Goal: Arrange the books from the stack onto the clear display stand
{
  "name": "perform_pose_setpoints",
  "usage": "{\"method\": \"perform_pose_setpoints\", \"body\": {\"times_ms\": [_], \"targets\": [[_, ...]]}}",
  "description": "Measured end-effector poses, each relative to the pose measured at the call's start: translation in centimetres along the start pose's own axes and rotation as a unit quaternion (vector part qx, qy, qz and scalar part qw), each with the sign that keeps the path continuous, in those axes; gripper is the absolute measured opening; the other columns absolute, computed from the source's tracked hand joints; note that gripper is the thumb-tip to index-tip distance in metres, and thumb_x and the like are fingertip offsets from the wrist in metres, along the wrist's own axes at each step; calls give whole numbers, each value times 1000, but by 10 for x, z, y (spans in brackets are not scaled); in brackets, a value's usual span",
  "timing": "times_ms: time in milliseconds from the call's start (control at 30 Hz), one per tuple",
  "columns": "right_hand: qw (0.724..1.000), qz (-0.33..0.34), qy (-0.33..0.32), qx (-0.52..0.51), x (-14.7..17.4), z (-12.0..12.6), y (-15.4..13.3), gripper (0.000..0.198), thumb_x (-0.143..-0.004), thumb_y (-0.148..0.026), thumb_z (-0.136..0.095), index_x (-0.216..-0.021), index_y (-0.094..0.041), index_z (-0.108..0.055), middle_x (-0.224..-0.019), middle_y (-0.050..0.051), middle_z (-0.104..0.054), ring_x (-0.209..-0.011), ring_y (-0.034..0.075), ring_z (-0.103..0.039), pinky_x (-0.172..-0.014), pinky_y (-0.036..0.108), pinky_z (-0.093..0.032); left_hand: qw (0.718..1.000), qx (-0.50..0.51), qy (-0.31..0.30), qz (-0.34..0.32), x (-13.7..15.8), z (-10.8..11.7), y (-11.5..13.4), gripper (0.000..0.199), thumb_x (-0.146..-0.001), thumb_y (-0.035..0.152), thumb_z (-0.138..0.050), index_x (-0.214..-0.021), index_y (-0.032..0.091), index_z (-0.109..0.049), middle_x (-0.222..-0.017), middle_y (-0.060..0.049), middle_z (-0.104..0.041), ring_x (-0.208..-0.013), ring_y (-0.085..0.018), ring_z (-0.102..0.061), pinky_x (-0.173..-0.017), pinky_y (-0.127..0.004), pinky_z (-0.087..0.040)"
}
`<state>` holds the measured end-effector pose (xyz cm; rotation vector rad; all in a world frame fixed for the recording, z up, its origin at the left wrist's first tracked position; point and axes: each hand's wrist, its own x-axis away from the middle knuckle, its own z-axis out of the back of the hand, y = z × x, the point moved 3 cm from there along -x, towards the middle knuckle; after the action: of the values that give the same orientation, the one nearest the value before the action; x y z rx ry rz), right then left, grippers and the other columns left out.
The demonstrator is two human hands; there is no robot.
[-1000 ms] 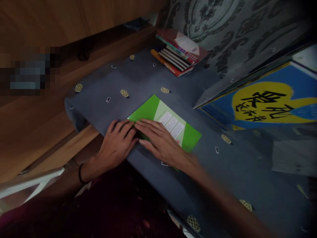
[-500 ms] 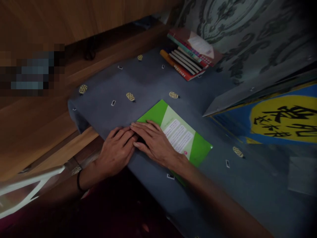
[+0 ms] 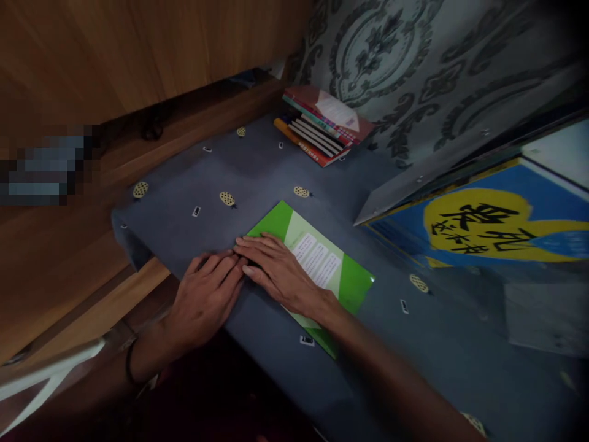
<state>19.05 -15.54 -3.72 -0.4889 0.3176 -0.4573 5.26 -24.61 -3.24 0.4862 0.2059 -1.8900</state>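
Note:
A green booklet (image 3: 355, 283) with a pale panel of printed text lies flat on the blue tablecloth (image 3: 184, 236). My right hand (image 3: 276, 270) rests palm down on its left part, fingers stretched out and thumb a little apart. Beside it, my left hand (image 3: 207, 294), with a dark band at the wrist, lies palm down at the booklet's left edge. Its fingers are stretched and slightly bent, and their tips meet the right hand's fingertips. The hands cover the booklet's left corner. Neither hand visibly grips anything.
A stack of books (image 3: 322, 129) sits at the far end of the table against the patterned wall (image 3: 377, 49). On the right stands a blue and yellow book (image 3: 478, 221) by a grey panel. Wooden furniture (image 3: 138, 49) borders the left, with a white frame (image 3: 55, 374) below.
The view has shifted, so the table and books appear further left and slightly lower. Both hands stay at the booklet's left edge, in nearly the same pose.

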Motion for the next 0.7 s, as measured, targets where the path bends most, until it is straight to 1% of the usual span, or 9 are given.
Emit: {"method": "perform_pose_setpoints", "body": {"times_ms": [100,233,300,400,467,567,633,700], "targets": [[1000,-19,0,17,-3,4,7,45,-109,-43,-39,-141,-20,-59,-146,10,-62,-140,21,-53,-122,51,-37,1000,-21,-14,-10,-4,0,1,22,-102,15,-46,-111,12,-67,-101,-10,-73,-89,-25,-63,-77,-41,-43],[997,-43,22,59,-7,4,20,46,-107,-40,-42,-142,-15,-59,-151,15,-56,-146,24,-46,-124,53,-33,999,-35,-13,-20,-9,2,0,24,-103,18,-46,-115,13,-66,-98,-8,-72,-87,-25,-62,-74,-41,-42],[997,-44,26,58,-7,4,23,46,-108,-41,-42,-142,-16,-59,-151,14,-56,-146,24,-46,-124,53,-32,999,-42,-8,-21,-12,3,1,22,-103,18,-47,-109,14,-67,-93,-6,-72,-84,-24,-61,-71,-41,-41],[998,-41,18,41,-6,5,24,44,-108,-41,-40,-143,-20,-58,-152,10,-56,-145,22,-47,-123,51,-34,999,-48,-6,-21,-17,6,1,20,-102,17,-49,-98,16,-68,-84,-4,-69,-78,-23,-59,-67,-40,-42],[997,-60,26,53,-6,5,24,45,-108,-39,-40,-142,-17,-58,-153,12,-54,-146,23,-46,-123,50,-34,999,-47,-4,-26,-19,6,1,21,-102,17,-49,-91,17,-67,-78,-3,-66,-75,-23,-59,-65,-40,-43],[990,-95,52,93,-6,4,24,46,-106,-37,-46,-142,-10,-58,-155,18,-51,-148,27,-42,-124,52,-30,998,-53,4,-31,-24,6,0,28,-104,19,-45,-86,18,-66,-75,-3,-63,-73,-22,-59,-61,-37,-45],[988,-101,60,96,-7,4,24,44,-106,-35,-46,-142,-12,-58,-155,18,-51,-149,27,-42,-124,53,-30,998,-68,-2,-16,-30,3,-2,29,-105,21,-42,-93,17,-68,-77,-4,-64,-74,-22,-60,-54,-34,-44],[991,-97,50,75,-7,6,27,44,-107,-35,-43,-142,-14,-58,-154,16,-52,-148,25,-43,-124,52,-31,996,-81,-28,4,-38,-2,-5,28,-105,24,-41,-108,15,-67,-83,-6,-66,-79,-23,-63,-49,-32,-42]]}}
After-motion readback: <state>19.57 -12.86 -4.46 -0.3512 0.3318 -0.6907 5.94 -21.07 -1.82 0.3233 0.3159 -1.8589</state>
